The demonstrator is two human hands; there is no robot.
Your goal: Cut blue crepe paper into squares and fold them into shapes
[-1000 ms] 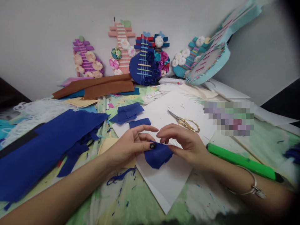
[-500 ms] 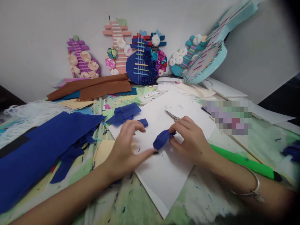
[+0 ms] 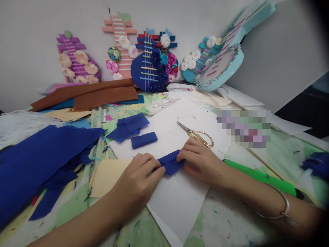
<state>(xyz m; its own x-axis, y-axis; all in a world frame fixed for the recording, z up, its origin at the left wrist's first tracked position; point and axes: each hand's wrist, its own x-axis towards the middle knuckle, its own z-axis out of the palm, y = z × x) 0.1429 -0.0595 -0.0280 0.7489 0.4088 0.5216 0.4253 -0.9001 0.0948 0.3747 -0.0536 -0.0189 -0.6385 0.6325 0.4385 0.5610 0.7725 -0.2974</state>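
A folded strip of dark blue crepe paper [image 3: 170,162] lies between my two hands, low over a white sheet [image 3: 177,206]. My left hand [image 3: 144,178] grips its left end with the fingers closed; the fingertips partly hide that end. At the other end, my right hand [image 3: 196,159] pinches the strip between thumb and fingers. Gold-handled scissors [image 3: 203,136] lie just beyond the right hand, blades toward the upper left. Beyond the left hand rests a small folded blue piece [image 3: 144,140], and behind it a stack of blue crepe pieces [image 3: 132,124].
A large blue crepe sheet [image 3: 46,161] spreads on the left, near cream paper [image 3: 110,176]. A green pen-shaped object [image 3: 262,178] lies beside my right forearm. Brown crepe paper [image 3: 102,94] and several decorated paper guitars, including a dark blue one [image 3: 144,73], stand along the back.
My left hand has closed on the left end of the blue strip, where before it was open beside it. The strip is now flatter and lower, and the scissors' handles have come into sight.
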